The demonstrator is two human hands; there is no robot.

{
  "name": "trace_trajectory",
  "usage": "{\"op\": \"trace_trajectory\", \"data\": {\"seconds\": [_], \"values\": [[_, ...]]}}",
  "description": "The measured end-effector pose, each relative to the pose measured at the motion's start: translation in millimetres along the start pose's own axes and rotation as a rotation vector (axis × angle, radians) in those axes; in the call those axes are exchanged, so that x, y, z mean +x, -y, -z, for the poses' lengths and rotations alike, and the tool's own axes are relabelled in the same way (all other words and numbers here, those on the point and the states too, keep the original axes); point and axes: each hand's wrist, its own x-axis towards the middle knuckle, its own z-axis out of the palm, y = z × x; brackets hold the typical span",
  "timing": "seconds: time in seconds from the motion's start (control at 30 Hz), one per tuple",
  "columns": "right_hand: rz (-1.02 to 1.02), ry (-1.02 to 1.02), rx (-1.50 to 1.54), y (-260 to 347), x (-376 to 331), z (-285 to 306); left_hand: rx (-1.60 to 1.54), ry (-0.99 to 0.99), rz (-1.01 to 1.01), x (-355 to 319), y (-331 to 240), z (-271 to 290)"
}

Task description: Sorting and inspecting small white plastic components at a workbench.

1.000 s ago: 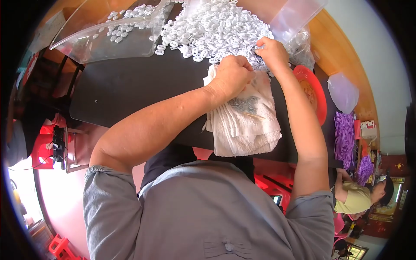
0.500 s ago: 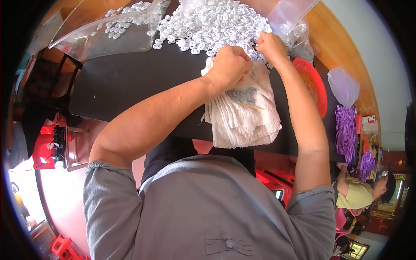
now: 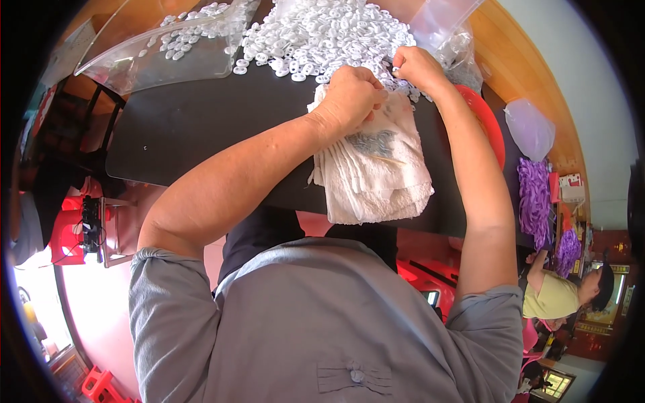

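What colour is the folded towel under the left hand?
White, with a grey patch; the folded towel shows in the head view.

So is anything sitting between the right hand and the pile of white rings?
Nothing visible. The right hand is already at the near edge of the white ring pile, fingertips on the pieces. The left hand rests beside it on the folded white towel, not in its path.

A dark worktop (image 3: 201,127) is carrying everything here. A big heap of small white rings (image 3: 322,33) is lying along its far side, spilling beside a clear plastic tray (image 3: 168,54) that is holding a few more of them. A folded white towel (image 3: 373,168) is hanging over the near edge, and a red bowl (image 3: 487,127) is sitting at the right.
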Motion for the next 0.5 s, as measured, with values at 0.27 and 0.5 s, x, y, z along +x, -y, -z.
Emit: {"op": "trace_trajectory", "data": {"seconds": [0.27, 0.5], "values": [[0.011, -0.048, 0.01, 1.9, -11.3, -1.2, 0.013, 0.008, -0.003, -0.8, -1.5, -0.3], [0.027, -0.088, -0.016, 2.8, -15.7, -3.0, 0.028, -0.004, 0.0, -1.8, -1.6, 0.5]]}}
